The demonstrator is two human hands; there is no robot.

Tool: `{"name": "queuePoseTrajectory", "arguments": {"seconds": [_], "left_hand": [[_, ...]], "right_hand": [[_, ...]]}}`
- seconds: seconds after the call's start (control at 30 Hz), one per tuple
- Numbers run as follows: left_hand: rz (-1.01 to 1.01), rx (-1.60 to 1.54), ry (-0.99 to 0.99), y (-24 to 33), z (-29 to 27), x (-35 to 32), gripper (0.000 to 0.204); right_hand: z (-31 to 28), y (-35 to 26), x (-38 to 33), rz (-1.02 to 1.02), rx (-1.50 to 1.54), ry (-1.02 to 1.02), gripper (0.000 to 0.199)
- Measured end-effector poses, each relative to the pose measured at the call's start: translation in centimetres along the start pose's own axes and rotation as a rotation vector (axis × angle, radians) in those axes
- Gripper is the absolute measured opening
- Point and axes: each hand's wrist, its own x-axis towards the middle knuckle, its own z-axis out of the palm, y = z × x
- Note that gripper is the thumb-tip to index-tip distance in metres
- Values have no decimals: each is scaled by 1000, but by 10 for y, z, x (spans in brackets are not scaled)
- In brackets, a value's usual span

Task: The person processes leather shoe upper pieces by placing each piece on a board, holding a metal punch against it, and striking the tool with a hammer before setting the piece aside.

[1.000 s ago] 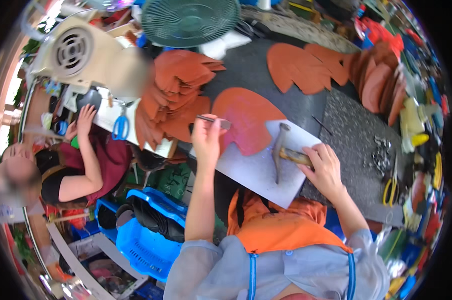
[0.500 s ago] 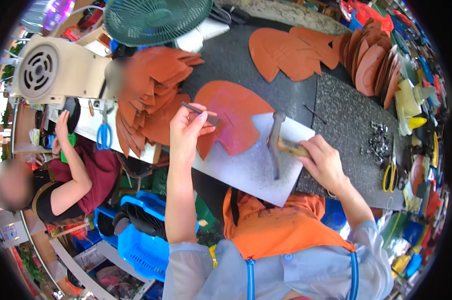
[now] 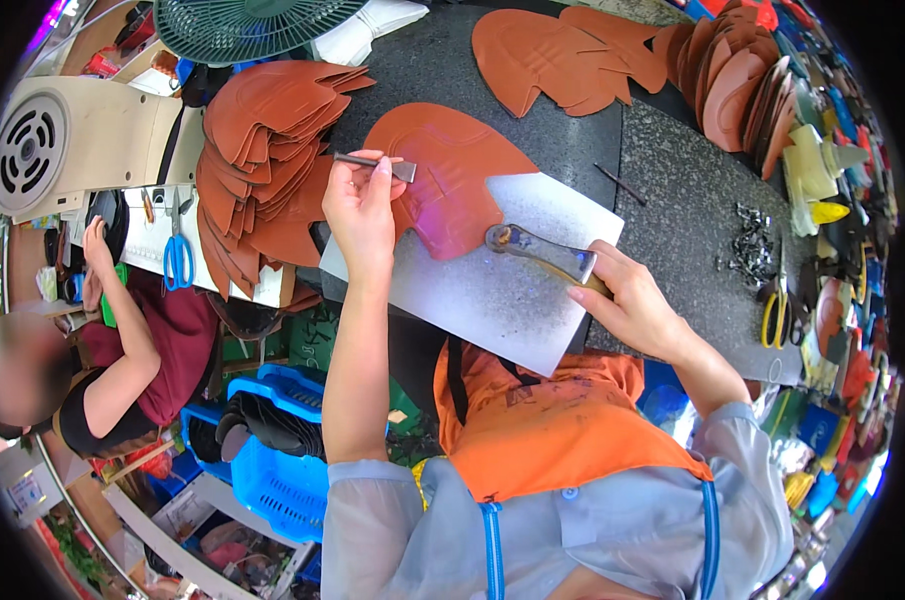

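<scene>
Swung round since a moment ago, the hammer (image 3: 544, 250) sits grasped in the right hand (image 3: 634, 300). The left hand (image 3: 360, 212) pinches a flat-tipped metal tool (image 3: 404, 171) over the brown leather piece (image 3: 462, 150), which lies just beside it, well apart from the right.

left: leather stack (image 3: 272, 110) blocks you | ahead: you can pass over dark counter (image 3: 412, 65) between stack and flat leather pieces (image 3: 562, 60) | right: hammer (image 3: 542, 250) overhangs white board (image 3: 472, 315); beyond, yellow-handled scissors (image 3: 780, 287) obstruct you
</scene>
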Motion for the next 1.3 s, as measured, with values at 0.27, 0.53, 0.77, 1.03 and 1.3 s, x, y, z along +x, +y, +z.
{"name": "queuePoseTrajectory", "arguments": {"seconds": [0.27, 0.53, 0.77, 1.03, 1.3], "left_hand": [[-113, 45, -298, 22, 3, 23, 10], [-27, 149, -239, -14, -19, 15, 9], [32, 146, -180, -12, -17, 19, 9], [193, 243, -134, -30, -27, 18, 9], [206, 251, -115, -25, -21, 11, 9]], "right_hand": [[5, 39, -15, -54, -135, 162, 35], [30, 35, -22, -113, -23, 234, 34], [25, 28, -22, -128, -72, 245, 35], [29, 28, -22, -174, -128, 257, 34], [28, 27, -25, -174, -144, 264, 32]]}}
